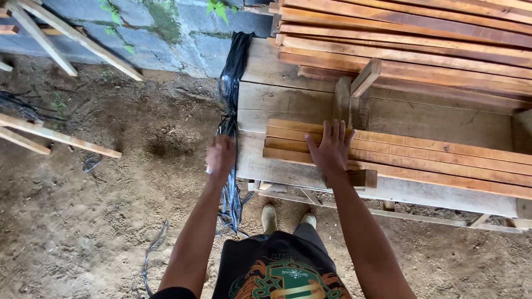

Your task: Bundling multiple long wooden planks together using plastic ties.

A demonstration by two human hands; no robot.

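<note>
My right hand (pixel 331 147) lies flat, fingers spread, on the near stack of orange-brown wooden slats (pixel 421 158) that rests on a rough plank workbench (pixel 288 102). My left hand (pixel 220 156) is at the bench's left end, closed on a hanging bundle of black straps (pixel 233 72) that drapes down over the edge to the ground. What sits inside the left hand's fingers is hidden behind the hand.
A taller pile of long slats (pixel 410 39) fills the back of the bench, with a short wooden block (pixel 366 77) leaning against it. Loose battens (pixel 55 138) lie on the dirt floor at left. A mossy stone wall (pixel 166 27) stands behind.
</note>
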